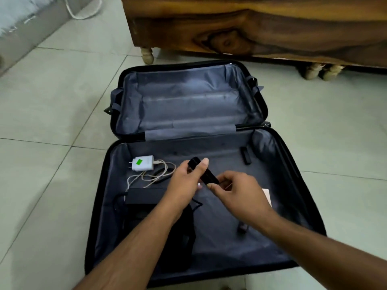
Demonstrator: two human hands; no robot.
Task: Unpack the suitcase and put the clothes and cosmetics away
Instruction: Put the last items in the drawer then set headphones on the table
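A black suitcase (278, 143) lies open on the tiled floor, both halves lined in grey fabric. Over the near half, my left hand (186, 183) grips a slim black stick-shaped item (201, 168), and my right hand (240, 193) pinches its lower end. Inside the near half lie a white charger (142, 163) with its pale cable (146, 176), a black power brick (142, 195), a black pouch (182, 237) partly under my left forearm, a small dark tube (243, 228) and a pinkish flat item (267, 196) half hidden by my right hand. The far half holds nothing visible.
A dark wooden bed frame (251, 28) on pale turned legs (147, 54) stands just behind the suitcase. A wall and a white cord (83, 11) are at the far left. Pale floor tiles (52, 101) surround the case.
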